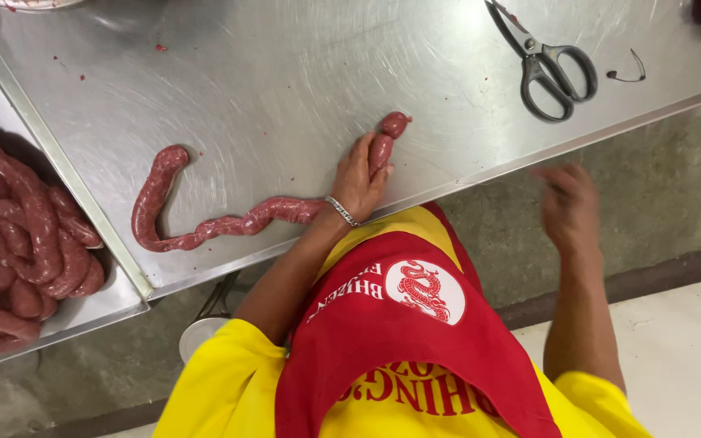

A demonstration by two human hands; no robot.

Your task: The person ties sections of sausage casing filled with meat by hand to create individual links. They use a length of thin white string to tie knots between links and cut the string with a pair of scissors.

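Under left hand (pixel 359 174), on steel table (pixel 285 73): sausage rope (pixel 204 229), fingers closed around link near its end. Right hand (pixel 569 207) blurred, off table edge, empty; open or closed unclear. Scissors (pixel 549 65) lay beyond right hand. Judgement: pinch firmly at narrow point, keep casing untorn.

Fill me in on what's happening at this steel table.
A person in a yellow shirt and red apron grips a long raw sausage rope near one end with the left hand, on the steel table. The right hand is blurred, empty, and off the table's edge. Scissors lie untouched at the far right, and a pile of sausages sits on a lower tray to the left.
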